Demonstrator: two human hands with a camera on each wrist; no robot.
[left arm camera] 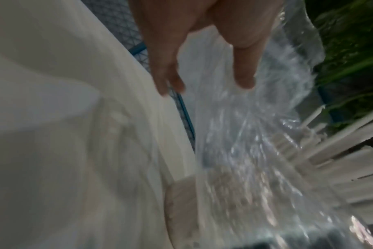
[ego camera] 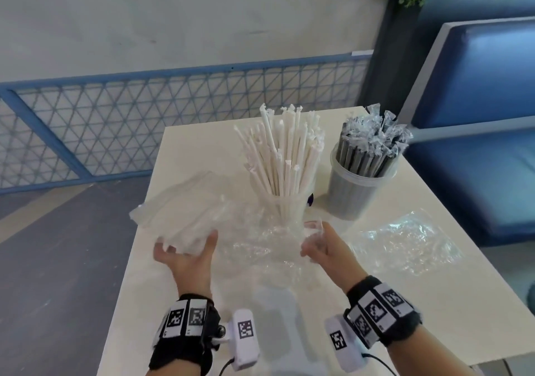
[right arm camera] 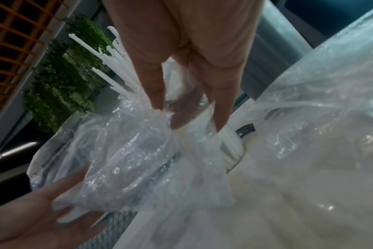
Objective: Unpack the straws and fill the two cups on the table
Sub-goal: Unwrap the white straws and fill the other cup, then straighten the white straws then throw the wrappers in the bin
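A clear plastic bag [ego camera: 260, 245] [right arm camera: 128, 160] [left arm camera: 245, 134] hangs above the white table [ego camera: 202, 303], with a bundle of white straws [ego camera: 185, 213] in its left end. My left hand [ego camera: 185, 252] [left arm camera: 181, 50] [right arm camera: 32, 219] lies palm up under that end, fingers fairly straight, thumb against the plastic. My right hand [ego camera: 317, 242] [right arm camera: 192, 75] pinches the bag's slack right end. Just behind stands a clear cup [ego camera: 285, 202] full of white straws [ego camera: 283, 150] [right arm camera: 109, 55]. To its right is a second cup [ego camera: 356, 190], packed with dark wrapped straws.
An empty crumpled clear bag [ego camera: 405, 239] [right arm camera: 319, 84] lies on the table's right side. A blue bench [ego camera: 477, 86] stands beyond the right edge. The table's left edge is under my left hand, with floor and a blue lattice fence [ego camera: 115, 115] beyond.
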